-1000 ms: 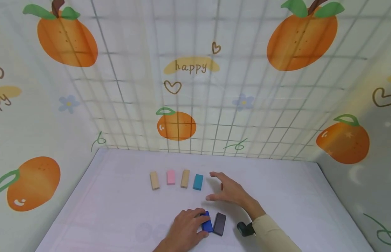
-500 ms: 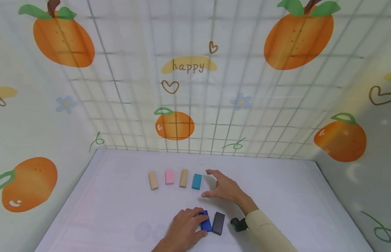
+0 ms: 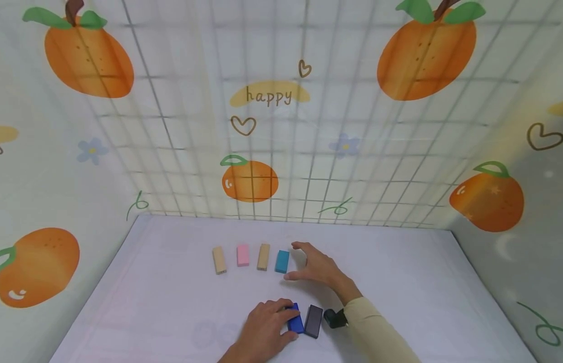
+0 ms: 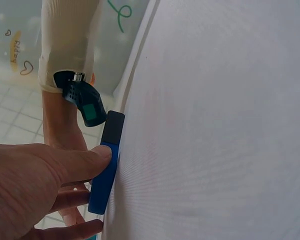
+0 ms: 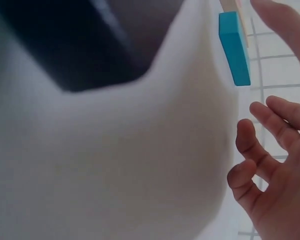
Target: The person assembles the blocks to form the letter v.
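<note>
Head view, row: four small blocks are laid on the white table (image 3: 377, 282); from the left, first wooden block (image 3: 219, 260), pink block (image 3: 242, 255), second wooden block (image 3: 263, 257), teal block (image 3: 282, 261).
Teal block, bearing: placed at the right end of the row, just left of the right hand (image 3: 320, 267), which is clearly the nearer; from the left hand (image 3: 265, 327) it is set farther out, ahead and slightly right.
Teal block, long axis: pointed away from the person, far end tipped a little right; judged roughly parallel to the thumb-to-index span, with the gap turned toward its long side.
Right hand: thumb and fingers held apart, nothing grasped.
Left hand: blue block (image 3: 297, 325) grasped, fingers bent over it; dark block (image 3: 314, 321) placed just beside, contact uncertain.
Left wrist view, blue block: thumb laid across it, other fingers seen at its far side; grip force cannot be told.
Right wrist view, teal block: seen level with the opening between thumb and fingers, outside it; no contact is shown.
</note>
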### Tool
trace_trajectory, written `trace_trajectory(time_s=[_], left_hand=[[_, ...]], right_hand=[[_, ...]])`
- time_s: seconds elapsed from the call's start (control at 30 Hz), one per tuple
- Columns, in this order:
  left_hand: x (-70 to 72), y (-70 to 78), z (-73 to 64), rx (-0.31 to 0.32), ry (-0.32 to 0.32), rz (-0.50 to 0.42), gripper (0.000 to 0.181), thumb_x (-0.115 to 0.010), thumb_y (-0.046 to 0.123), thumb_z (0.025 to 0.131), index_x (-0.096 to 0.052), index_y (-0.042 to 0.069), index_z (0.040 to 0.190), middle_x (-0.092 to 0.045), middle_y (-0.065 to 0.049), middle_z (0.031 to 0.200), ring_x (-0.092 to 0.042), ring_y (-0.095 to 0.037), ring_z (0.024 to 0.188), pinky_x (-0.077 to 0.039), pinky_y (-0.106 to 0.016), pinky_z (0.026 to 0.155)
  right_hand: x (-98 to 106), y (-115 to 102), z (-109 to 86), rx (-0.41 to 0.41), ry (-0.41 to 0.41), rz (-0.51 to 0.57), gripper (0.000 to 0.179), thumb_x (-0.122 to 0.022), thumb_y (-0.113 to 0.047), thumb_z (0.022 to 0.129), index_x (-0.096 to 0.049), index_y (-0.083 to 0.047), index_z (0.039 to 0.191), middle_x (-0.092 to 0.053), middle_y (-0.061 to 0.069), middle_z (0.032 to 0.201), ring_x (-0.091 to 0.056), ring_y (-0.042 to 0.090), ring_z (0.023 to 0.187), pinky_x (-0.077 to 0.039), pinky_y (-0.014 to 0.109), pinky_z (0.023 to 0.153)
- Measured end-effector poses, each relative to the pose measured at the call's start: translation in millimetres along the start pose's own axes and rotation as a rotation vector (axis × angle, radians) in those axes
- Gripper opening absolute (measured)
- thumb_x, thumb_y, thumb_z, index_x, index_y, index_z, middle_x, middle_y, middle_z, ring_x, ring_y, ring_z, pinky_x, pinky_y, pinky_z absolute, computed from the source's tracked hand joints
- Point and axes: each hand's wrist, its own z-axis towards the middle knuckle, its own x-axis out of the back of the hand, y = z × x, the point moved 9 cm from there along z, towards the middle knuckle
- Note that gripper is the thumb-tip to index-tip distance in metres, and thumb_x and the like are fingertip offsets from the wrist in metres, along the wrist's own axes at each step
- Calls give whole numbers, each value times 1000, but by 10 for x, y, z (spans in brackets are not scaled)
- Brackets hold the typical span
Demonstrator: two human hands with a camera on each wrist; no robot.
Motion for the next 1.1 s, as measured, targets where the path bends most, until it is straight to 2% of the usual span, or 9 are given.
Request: trace_trajectory(time_s=[0.37, 0.67, 1.1], left_hand=[[-10, -8, -2, -1, -3, -3, 46, -78, 43, 87, -69, 30, 131, -61, 8, 135, -61, -14, 116, -50, -37, 96], [-13, -9, 4, -37, 62, 13, 45, -78, 43, 88, -70, 28, 129, -63, 7, 132, -62, -14, 112, -50, -34, 92], [-5, -5, -1, -20, 49, 6, 44, -78, 43, 88, -71, 28, 129, -63, 7, 132, -61, -15, 112, -50, -35, 93]], right_hand=[[-29, 11, 79, -10, 1, -18, 98, -85, -58, 71, -46, -13, 150, -50, 7, 149, -46, 30, 138, -39, 64, 105], [-60, 39, 154, -25, 4, -20, 101, -87, -60, 68, -47, -13, 149, -52, 8, 147, -47, 30, 136, -40, 60, 106], [-85, 6, 194, -21, -4, -55, 97, -88, -58, 69, -49, -13, 146, -58, 4, 138, -55, 27, 125, -44, 61, 100]])
